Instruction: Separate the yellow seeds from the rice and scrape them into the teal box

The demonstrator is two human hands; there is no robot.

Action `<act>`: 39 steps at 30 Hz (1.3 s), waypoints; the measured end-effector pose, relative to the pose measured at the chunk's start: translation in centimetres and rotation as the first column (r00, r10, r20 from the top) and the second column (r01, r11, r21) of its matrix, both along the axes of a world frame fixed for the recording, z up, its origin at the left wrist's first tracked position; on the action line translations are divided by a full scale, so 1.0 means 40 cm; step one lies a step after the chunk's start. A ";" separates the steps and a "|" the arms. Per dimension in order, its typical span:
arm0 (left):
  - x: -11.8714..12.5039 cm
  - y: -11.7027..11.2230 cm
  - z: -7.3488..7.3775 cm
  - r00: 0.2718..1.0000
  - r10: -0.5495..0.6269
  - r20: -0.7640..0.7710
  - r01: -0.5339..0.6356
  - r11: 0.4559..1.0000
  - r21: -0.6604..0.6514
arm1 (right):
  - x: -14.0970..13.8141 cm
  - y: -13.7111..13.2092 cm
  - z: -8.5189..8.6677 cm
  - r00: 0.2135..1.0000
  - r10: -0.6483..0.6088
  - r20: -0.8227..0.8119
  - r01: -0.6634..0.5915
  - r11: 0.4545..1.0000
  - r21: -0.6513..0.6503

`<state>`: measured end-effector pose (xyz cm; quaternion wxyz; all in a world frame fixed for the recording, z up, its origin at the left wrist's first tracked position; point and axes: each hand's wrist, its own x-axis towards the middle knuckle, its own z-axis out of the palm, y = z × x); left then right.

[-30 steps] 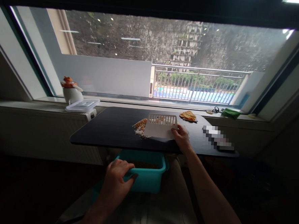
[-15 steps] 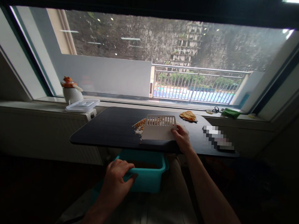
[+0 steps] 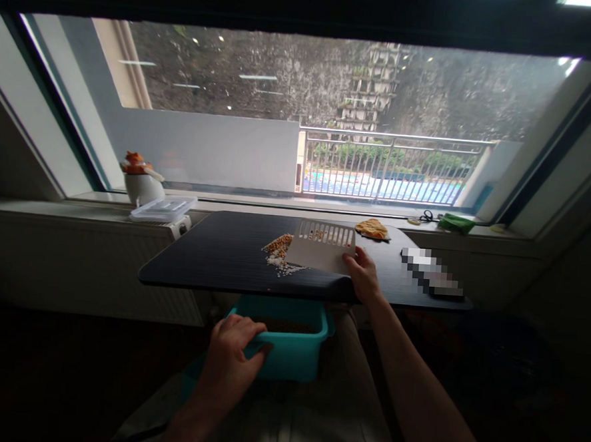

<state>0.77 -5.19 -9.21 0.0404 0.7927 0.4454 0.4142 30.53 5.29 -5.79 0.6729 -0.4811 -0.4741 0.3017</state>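
Note:
My right hand [image 3: 363, 273] grips the right edge of a flat white slotted scraper [image 3: 318, 254], its row of slots toward the window. The scraper is tilted over the dark table [image 3: 198, 255] and hides part of what lies beneath. By its left edge are a heap of yellow-orange kernels [image 3: 280, 244] and scattered white grains [image 3: 281, 265]. My left hand [image 3: 238, 341] is closed on the near left rim of a turquoise tub [image 3: 292, 355], which stands below the table's front edge with dark brown matter inside.
An orange-yellow cloth [image 3: 372, 228] lies at the table's back right, and a blurred-out flat object [image 3: 432, 273] at its right end. On the sill are a white pot with an orange top [image 3: 142, 181], a clear plastic box [image 3: 163, 208], black scissors [image 3: 426, 216] and a green packet [image 3: 456, 223].
My right hand has moved the scraper slightly right and toward the window, off the table's front edge. More white grains now show by its left side. My left hand stays on the tub.

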 end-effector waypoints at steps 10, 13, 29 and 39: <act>-0.004 0.002 0.001 1.000 0.009 0.003 -0.009 1.000 -0.007 | -0.009 -0.016 0.005 0.981 0.179 0.070 -0.177 0.983 -0.040; -0.003 0.001 -0.001 1.000 0.009 0.002 -0.009 1.000 -0.006 | -0.003 -0.009 0.000 0.994 0.095 0.053 -0.094 0.995 -0.019; -0.002 0.003 -0.001 1.000 -0.012 0.012 0.012 1.000 0.011 | -0.004 0.003 -0.003 0.995 -0.090 0.050 0.090 0.996 0.009; -0.002 0.004 0.000 1.000 -0.014 0.016 0.014 1.000 0.011 | 0.000 0.004 -0.005 0.997 -0.063 0.046 0.062 0.998 0.022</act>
